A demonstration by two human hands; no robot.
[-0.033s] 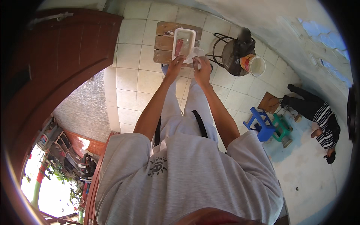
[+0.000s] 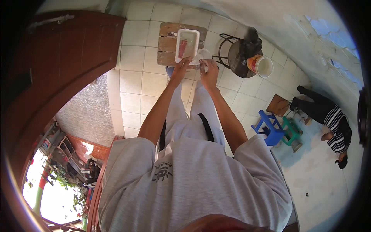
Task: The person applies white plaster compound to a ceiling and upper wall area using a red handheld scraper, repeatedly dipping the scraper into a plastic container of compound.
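Observation:
A shallow white rectangular tray (image 2: 198, 38) lies on a low wooden stool (image 2: 167, 44) in front of me. In it is a red, flat item (image 2: 182, 48), too small to name. By the tray's near right corner is a whitish, thin, see-through piece that looks like plastic (image 2: 202, 53). My left hand (image 2: 181, 66) is closed at the tray's near edge, fingertips together; what they pinch is hard to make out. Just right of it, my right hand (image 2: 209, 70) has its fingers bent in a pinch on the whitish plastic.
To the right stands a round dark stool (image 2: 236, 62) bearing a black bundle (image 2: 250, 43) and a white-rimmed bucket (image 2: 265, 67). Farther right are a blue plastic stool (image 2: 273, 133), a green one (image 2: 291, 130) and a person in stripes (image 2: 335, 120). A brown door (image 2: 77, 46) is at left.

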